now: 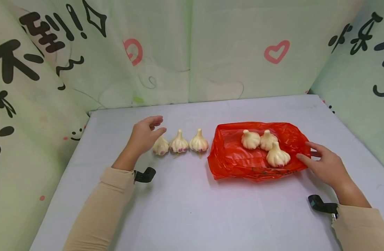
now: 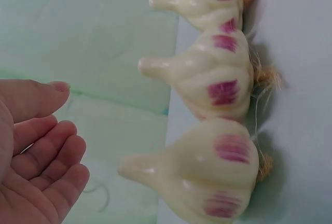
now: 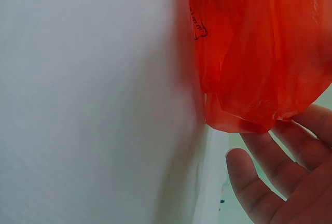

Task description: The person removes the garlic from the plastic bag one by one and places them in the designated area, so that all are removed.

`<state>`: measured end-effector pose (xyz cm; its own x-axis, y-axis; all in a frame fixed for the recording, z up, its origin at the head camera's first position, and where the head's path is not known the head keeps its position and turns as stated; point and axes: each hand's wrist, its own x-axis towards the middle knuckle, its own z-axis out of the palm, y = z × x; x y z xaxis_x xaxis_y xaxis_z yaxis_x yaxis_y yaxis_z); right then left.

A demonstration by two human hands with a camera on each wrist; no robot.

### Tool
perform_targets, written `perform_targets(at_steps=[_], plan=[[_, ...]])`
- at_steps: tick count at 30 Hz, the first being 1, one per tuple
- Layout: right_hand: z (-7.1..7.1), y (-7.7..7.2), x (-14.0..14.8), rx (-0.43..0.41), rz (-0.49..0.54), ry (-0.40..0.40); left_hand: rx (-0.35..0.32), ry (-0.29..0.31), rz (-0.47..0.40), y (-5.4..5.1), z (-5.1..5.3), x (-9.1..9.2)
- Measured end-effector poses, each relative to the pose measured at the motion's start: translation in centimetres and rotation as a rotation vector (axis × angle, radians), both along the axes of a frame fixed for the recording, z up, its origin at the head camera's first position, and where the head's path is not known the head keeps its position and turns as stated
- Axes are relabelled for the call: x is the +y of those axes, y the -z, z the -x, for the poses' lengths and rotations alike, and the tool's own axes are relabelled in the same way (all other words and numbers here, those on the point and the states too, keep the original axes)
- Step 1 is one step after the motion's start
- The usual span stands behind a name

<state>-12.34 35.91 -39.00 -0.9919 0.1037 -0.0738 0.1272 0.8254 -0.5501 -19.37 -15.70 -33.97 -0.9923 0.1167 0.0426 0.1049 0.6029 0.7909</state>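
Three garlic bulbs stand in a row on the table: the left bulb (image 1: 160, 146), the middle bulb (image 1: 178, 142) and the right bulb (image 1: 198, 141). My left hand (image 1: 147, 134) hovers by the left bulb, partly covering it in the head view. In the left wrist view its fingers are loosely bent and hold nothing, apart from the nearest bulb (image 2: 197, 172). A red plastic bag (image 1: 232, 153) lies spread on the right with three more bulbs (image 1: 278, 156) on it. At the bag's right edge, my right hand (image 1: 326, 164) touches the plastic with relaxed, spread fingers.
A white-covered table (image 1: 192, 209) carries everything. Behind it and at both sides hang pale green curtains (image 1: 223, 42) with black lettering and pink hearts. A black camera mount (image 1: 144, 175) sits on the left wrist, another mount (image 1: 322, 204) on the right.
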Motion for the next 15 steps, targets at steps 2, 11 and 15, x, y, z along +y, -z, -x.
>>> perform_targets(at_steps=[2, 11, 15], plan=[[0.0, 0.0, 0.0, -0.001, -0.002, 0.002, 0.003, 0.012, -0.005, -0.2, -0.1, 0.5], [0.0, 0.0, 0.0, -0.005, -0.006, 0.003, 0.028, 0.087, -0.036, 0.0, -0.4, 3.5], [0.0, 0.0, 0.0, -0.004, -0.007, 0.0, 0.017, 0.126, -0.042, 0.5, -0.4, 4.9]])
